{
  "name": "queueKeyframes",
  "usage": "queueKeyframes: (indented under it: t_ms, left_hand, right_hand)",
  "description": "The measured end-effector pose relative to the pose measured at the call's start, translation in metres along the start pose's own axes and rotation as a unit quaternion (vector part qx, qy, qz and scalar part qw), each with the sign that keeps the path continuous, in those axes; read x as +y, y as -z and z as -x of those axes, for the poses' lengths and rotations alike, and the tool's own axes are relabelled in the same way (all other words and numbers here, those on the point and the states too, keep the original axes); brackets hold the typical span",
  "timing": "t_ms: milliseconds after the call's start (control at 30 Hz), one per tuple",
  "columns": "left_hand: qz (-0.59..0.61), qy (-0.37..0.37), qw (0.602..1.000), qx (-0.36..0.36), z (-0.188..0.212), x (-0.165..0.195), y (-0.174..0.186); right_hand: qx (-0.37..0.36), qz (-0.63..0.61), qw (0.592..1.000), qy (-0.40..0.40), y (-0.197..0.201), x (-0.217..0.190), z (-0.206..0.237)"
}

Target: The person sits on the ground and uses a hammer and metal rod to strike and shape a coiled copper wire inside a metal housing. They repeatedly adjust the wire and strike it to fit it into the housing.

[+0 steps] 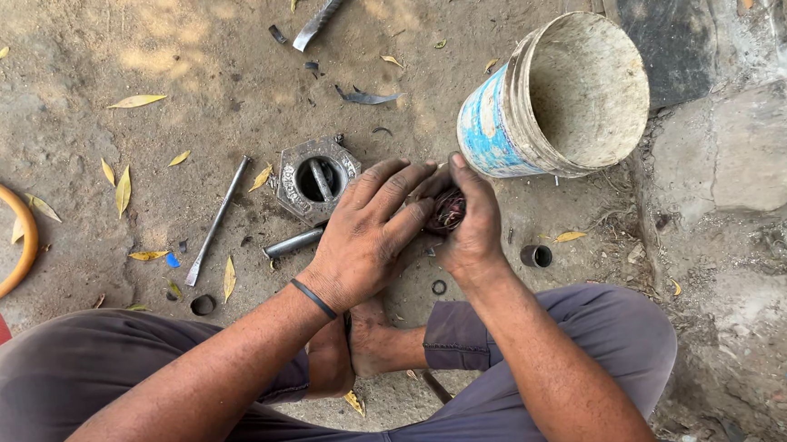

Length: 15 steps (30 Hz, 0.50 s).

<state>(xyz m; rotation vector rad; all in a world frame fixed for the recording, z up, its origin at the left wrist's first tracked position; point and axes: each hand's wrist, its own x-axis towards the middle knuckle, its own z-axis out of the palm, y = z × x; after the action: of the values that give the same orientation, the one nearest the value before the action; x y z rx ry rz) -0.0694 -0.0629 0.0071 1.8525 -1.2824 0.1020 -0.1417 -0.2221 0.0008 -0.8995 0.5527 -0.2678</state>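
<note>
Both hands meet over the dirt ground. The right hand (471,221) closes around a small dark reddish bundle (448,210), perhaps coiled wire (mostly hidden by fingers). The left hand (367,232) lies half-open against it, fingers spread across the bundle's near side. It likely handles light and springy, best pinched around its middle. A tilted bucket (506,118) sits just beyond.

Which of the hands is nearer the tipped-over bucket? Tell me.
Right. The right hand sits just below the bucket, thumb almost at its blue side; the left hand lies farther away, beyond the right hand.
</note>
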Motion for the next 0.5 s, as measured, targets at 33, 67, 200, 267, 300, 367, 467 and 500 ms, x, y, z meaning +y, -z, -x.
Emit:
queueKeyframes:
  t_ms: [33,67,200,267,300,367,467,500]
  left_hand:
    - [0.016,0.004,1.0,-0.003,0.001,0.0,-0.001]
    - [0.041,0.029,0.999,0.007,0.002,0.0,-0.003]
    - [0.086,0.104,0.991,0.011,0.006,-0.002,-0.009]
    - [0.076,0.121,0.99,-0.011,0.008,-0.003,-0.013]
    - [0.07,0.124,0.989,-0.027,0.009,-0.004,-0.014]
    - [0.074,0.162,0.983,-0.048,0.011,-0.006,-0.017]
    - [0.097,0.235,0.965,-0.059,0.012,-0.013,-0.019]
    - [0.102,0.237,0.964,-0.061,0.012,-0.017,-0.018]
  right_hand:
    - [0.016,0.026,1.0,0.006,0.003,0.003,-0.001]
    - [0.032,0.052,0.998,0.011,0.007,0.006,-0.002]
    - [0.009,0.147,0.987,0.067,0.022,0.019,-0.011]
    - [0.006,0.187,0.98,0.07,0.025,0.025,-0.016]
    - [0.015,0.203,0.976,0.071,0.025,0.029,-0.018]
    - [0.033,0.235,0.969,0.074,0.023,0.034,-0.02]
    - [0.069,0.206,0.975,0.046,0.02,0.034,-0.022]
    - [0.041,0.182,0.982,0.019,0.02,0.032,-0.022]
